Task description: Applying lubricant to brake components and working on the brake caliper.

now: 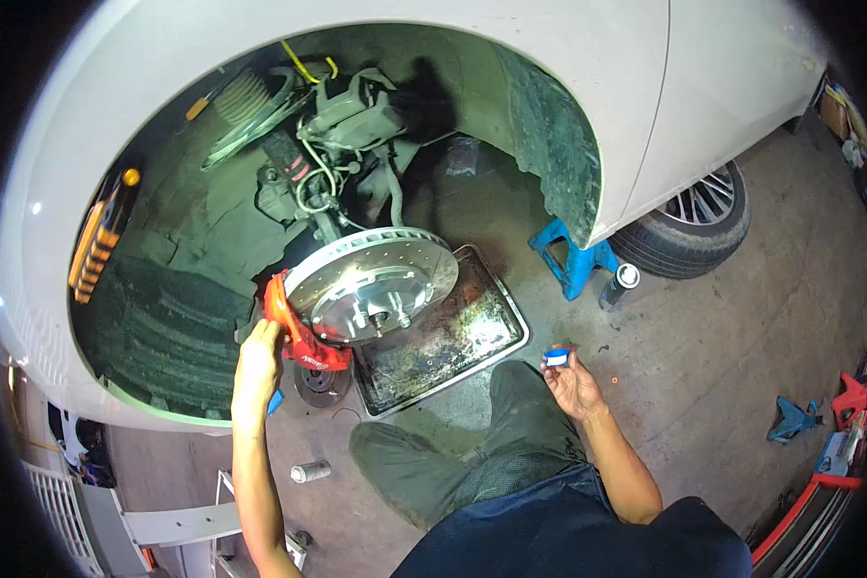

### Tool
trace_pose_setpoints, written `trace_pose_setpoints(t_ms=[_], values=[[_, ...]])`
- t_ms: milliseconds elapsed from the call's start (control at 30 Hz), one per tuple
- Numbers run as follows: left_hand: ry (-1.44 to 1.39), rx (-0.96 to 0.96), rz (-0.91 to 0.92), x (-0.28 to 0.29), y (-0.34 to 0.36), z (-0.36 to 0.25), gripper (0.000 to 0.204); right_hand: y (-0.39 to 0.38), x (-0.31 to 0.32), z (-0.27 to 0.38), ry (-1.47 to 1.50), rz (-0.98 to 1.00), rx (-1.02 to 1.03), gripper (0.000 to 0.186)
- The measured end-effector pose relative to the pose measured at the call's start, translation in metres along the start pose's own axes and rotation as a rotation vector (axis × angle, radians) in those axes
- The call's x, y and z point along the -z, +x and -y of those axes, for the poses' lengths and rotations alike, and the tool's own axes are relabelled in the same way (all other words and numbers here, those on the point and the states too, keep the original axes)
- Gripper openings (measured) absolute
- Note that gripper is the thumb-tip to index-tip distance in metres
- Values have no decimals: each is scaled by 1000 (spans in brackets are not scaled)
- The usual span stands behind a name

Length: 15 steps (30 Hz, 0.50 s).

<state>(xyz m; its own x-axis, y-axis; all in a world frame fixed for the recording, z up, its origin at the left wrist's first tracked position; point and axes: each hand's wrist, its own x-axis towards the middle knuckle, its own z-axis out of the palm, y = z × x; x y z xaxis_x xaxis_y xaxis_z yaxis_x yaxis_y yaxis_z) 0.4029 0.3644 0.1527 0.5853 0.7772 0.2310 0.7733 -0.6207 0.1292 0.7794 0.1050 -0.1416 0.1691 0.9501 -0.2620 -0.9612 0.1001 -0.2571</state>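
Nearest, the right hand [573, 383] is raised over the knee, its fingertips pinched on a small blue-and-white piece [556, 357] whose long side lies roughly level, left to right. Farther out, the left hand [258, 364] presses against the red brake caliper [302, 337]; whether its fingers wrap it I cannot tell. That caliper hugs the lower-left edge of the drilled brake disc [371, 284], running down and rightward. Beneath sits a greasy drip tray [496, 318].
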Motion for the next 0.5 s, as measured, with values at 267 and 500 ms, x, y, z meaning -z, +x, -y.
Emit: trace_pose_setpoints(t_ms=[267,500], values=[[144,-22,68,9,-3,13,18,-11,-13,-16,-137,24,-96,38],[-13,-147,36,-1,-6,27,20,-25,-20,-20,-246,-21,-82,38]])
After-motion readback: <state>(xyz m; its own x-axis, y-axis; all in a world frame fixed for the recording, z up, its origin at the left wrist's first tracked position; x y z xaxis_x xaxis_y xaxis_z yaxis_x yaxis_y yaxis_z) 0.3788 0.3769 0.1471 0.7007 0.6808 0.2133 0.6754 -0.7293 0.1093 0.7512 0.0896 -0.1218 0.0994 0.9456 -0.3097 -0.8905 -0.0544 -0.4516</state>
